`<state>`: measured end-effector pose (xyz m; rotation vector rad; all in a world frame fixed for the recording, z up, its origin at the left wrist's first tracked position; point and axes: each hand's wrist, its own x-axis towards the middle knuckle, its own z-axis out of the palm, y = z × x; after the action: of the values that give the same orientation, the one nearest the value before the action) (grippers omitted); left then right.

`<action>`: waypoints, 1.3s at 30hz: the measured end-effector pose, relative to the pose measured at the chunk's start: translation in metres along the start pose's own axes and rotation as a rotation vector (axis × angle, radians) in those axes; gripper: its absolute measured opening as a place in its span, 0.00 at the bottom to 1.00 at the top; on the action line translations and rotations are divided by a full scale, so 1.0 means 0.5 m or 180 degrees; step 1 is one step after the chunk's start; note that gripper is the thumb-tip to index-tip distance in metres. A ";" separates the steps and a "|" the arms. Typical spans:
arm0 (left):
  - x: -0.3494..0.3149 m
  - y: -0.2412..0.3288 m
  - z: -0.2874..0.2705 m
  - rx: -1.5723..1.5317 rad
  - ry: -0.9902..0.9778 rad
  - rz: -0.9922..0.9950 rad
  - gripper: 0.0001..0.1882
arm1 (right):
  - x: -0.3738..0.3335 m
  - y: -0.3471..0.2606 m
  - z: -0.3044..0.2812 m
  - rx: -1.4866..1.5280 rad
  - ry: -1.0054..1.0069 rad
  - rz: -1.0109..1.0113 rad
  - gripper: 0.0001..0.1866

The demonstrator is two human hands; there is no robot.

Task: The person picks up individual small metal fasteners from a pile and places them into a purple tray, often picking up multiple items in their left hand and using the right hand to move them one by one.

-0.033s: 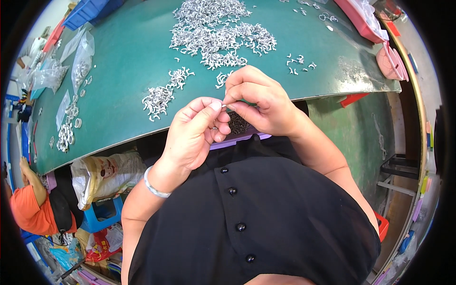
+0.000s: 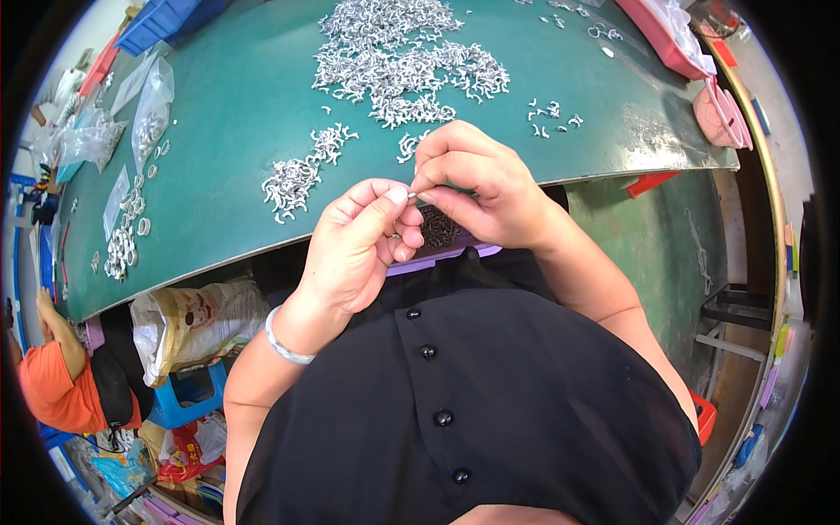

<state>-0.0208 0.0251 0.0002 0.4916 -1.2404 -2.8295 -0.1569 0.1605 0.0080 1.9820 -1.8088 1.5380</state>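
My left hand [image 2: 359, 245] and my right hand [image 2: 477, 188] meet at the front edge of the green table [image 2: 236, 114]. Their fingertips pinch one small silver metal piece [image 2: 411, 194] between them. Just under the hands a purple tray [image 2: 442, 254] holding small dark parts rests against my lap. A silver bracelet [image 2: 284, 337] circles my left wrist. A big heap of small silver hooks [image 2: 394, 61] lies at the far middle of the table. Smaller clusters [image 2: 293, 179] of the same hooks lie nearer, left of my hands.
Clear plastic bags of parts [image 2: 153, 109] and loose rings [image 2: 122, 245] lie at the table's left. A blue bin [image 2: 162, 22] stands far left, a red tray [image 2: 665, 35] far right. A person in an orange shirt [image 2: 52, 385] sits lower left, beside a filled bag [image 2: 197, 324].
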 end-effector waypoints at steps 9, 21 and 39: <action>0.001 -0.004 -0.007 -0.0254 -0.0260 0.0064 0.06 | -0.005 0.043 0.001 -0.1450 0.0063 0.0534 0.06; 0.000 0.004 0.006 -0.0178 -0.0105 0.0127 0.04 | -0.003 0.032 -0.013 -0.1131 -0.0243 0.0670 0.06; 0.003 0.002 -0.007 -0.0279 -0.0326 0.0010 0.11 | -0.009 0.040 -0.016 -0.1331 -0.0245 0.0514 0.05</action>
<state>-0.0215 0.0216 -0.0017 0.3453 -1.1240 -2.9248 -0.1765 0.1626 -0.0021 1.7532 -2.1499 1.0102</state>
